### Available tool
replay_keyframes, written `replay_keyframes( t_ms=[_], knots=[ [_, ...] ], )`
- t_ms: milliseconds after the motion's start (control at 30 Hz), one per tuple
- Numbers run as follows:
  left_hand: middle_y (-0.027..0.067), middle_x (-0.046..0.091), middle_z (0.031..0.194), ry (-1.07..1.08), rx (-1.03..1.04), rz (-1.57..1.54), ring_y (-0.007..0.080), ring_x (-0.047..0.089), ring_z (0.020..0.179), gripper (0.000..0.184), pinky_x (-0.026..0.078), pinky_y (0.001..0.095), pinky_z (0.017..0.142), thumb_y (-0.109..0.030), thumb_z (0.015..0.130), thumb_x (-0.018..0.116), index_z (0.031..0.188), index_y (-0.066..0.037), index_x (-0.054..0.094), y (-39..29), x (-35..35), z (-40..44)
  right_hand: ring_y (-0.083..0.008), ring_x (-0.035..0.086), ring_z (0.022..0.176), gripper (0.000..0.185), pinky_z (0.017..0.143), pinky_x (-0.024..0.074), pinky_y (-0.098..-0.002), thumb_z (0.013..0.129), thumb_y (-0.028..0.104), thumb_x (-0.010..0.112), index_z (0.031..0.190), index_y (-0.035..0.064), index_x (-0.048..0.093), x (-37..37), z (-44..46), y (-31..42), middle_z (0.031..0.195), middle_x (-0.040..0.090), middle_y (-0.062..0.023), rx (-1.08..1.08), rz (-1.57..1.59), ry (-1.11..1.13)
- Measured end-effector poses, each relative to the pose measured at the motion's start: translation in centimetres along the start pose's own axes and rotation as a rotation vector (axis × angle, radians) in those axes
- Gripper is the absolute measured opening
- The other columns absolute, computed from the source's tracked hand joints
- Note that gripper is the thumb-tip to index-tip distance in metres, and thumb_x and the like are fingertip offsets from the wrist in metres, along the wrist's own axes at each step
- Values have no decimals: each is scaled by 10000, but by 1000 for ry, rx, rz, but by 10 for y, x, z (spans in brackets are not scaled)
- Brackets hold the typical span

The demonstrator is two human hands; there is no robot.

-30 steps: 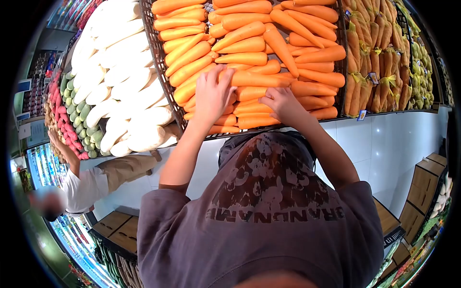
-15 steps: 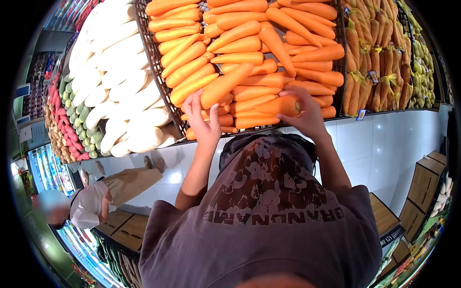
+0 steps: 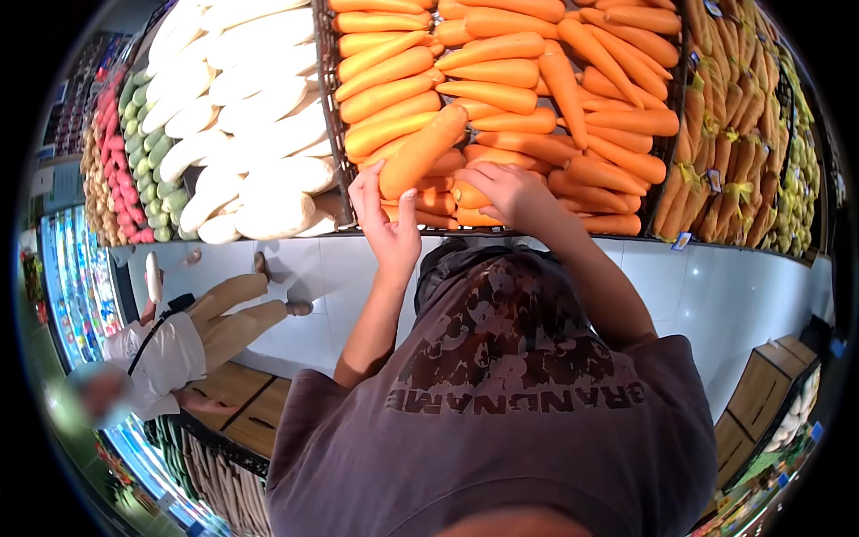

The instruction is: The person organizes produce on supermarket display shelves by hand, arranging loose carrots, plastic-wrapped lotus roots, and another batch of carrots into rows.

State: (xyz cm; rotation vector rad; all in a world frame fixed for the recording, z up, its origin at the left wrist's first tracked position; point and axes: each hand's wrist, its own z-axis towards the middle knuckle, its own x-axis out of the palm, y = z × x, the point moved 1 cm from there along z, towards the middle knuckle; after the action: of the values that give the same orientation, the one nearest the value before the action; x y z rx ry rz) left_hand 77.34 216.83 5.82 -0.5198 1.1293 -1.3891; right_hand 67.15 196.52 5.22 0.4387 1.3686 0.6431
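Observation:
Loose orange carrots lie in rows in a dark crate. At its near left corner, my left hand (image 3: 386, 219) grips the thick end of a large carrot (image 3: 426, 150), thumb on one side and fingers on the other; the carrot slants up and right over the others. Just to the right, my right hand (image 3: 512, 193) has its fingers curled over another carrot (image 3: 469, 194) near the crate's front edge. Part of that carrot is hidden under the fingers. Both hands are close together, with a small gap between them.
White radishes (image 3: 268, 170) are piled left of the crate, with green cucumbers (image 3: 152, 148) beyond. Bagged orange-brown vegetables (image 3: 716, 170) in yellow ties stand to the right. A person (image 3: 170, 345) at the left holds a white radish (image 3: 154, 276). Wooden cabinets (image 3: 761, 403) stand behind me.
My right hand has moved left, toward my left hand, and is now over a different spot among the carrots. My left hand keeps its carrot. The person at left now shows a white radish.

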Motion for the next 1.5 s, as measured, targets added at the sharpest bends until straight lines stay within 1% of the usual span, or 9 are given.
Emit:
replay_keyframes(
  t_ms=[300, 500, 567, 733, 833, 900, 1033, 1367, 1500],
  knots=[
    [177, 510, 1284, -32, -51, -13, 312, 522, 1200, 482, 403, 389, 1063, -79, 931, 706, 1377, 5, 548, 6, -11, -7, -380, 607, 1120, 680, 990, 493, -421, 732, 41, 812, 1364, 54, 562, 19, -20, -14, 1203, 631, -173, 154, -52, -14],
    [151, 442, 1379, 131, -44, 28, 260, 494, 1284, 486, 401, 367, 1110, -14, 957, 649, 1422, 10, 508, 10, -6, -4, -287, 624, 1135, 660, 937, 542, -370, 798, -8, 802, 1393, 88, 532, -22, -28, 6, 1237, 598, -135, 319, 164, -479],
    [163, 481, 1350, 148, 0, 58, 281, 505, 1264, 494, 401, 379, 1101, -19, 938, 665, 1412, -6, 527, 11, -4, -2, -217, 609, 1145, 660, 927, 557, -332, 815, -29, 812, 1377, 72, 482, -30, -33, -4, 1219, 575, -117, 378, 691, -813],
    [178, 545, 1280, 216, 45, 116, 325, 519, 1225, 506, 395, 405, 1086, -35, 900, 690, 1387, -14, 551, 10, 3, -4, -168, 618, 1095, 647, 927, 554, -303, 827, -8, 814, 1343, 62, 429, -13, -44, -12, 1217, 548, -98, 653, 855, -761],
    [172, 548, 1281, 229, 36, 104, 323, 518, 1229, 494, 392, 410, 1090, -34, 903, 689, 1378, -8, 555, 11, 8, -5, -211, 622, 1106, 576, 945, 535, -335, 825, 70, 833, 1285, 40, 486, 17, -51, -22, 1191, 582, -108, 685, 669, -698],
    [169, 550, 1278, 266, 54, 103, 319, 519, 1229, 487, 397, 406, 1086, -32, 900, 696, 1367, -1, 563, 9, 12, -3, -289, 607, 1136, 509, 979, 499, -374, 810, 151, 845, 1206, 13, 556, 25, -55, -24, 1187, 604, -133, 508, 88, -550],
    [187, 546, 1270, 322, 27, 99, 342, 541, 1199, 476, 421, 408, 1065, -36, 879, 730, 1335, -10, 594, 6, 23, 2, -359, 551, 1176, 558, 1014, 471, -430, 752, 185, 875, 1219, 39, 606, 27, -64, -20, 1206, 586, -151, 476, -38, -527],
    [112, 587, 1256, 551, 424, 523, 333, 557, 1095, 520, 450, 445, 962, -203, 836, 793, 1322, -127, 624, 4, 61, 24, -351, 605, 1113, 612, 957, 524, -398, 787, 125, 853, 1306, 0, 553, 20, -93, -21, 1245, 576, -168, 683, 146, -477],
    [120, 593, 1252, 566, 518, 557, 340, 557, 1080, 502, 453, 464, 954, -209, 852, 779, 1322, -126, 625, 9, 75, 25, -232, 623, 1058, 598, 888, 544, -343, 835, 109, 829, 1344, 2, 533, 32, -109, -30, 1254, 591, -119, 686, 301, -612]
  ],
)
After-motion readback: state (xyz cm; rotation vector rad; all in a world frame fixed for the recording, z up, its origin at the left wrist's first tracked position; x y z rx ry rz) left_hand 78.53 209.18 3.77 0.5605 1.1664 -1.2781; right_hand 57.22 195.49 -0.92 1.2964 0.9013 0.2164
